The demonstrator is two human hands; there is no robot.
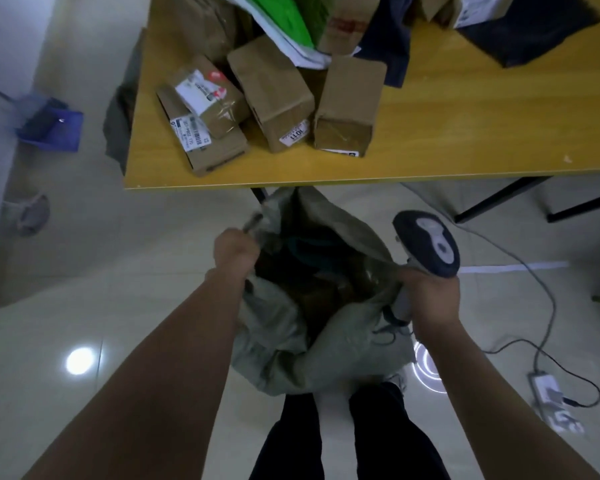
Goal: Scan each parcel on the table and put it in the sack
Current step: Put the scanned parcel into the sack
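A grey-green woven sack (281,337) stands open on the floor in front of the yellow table (465,133), with dark parcels inside it. My left hand (234,251) grips the sack's left rim. My right hand (428,299) holds the handle of a dark blue and grey barcode scanner (428,239) and also pinches the sack's right rim. Several brown cardboard parcels lie on the table near its front edge: a labelled one (205,112) at the left, one (272,95) in the middle, one (349,109) at the right.
More parcels, a green bag (284,15) and dark mailers (534,36) pile at the table's back. The scanner's cable (548,306) runs across the tiled floor to a power strip (551,400) at the right. A blue dustpan (52,126) lies at the left. My legs stand below the sack.
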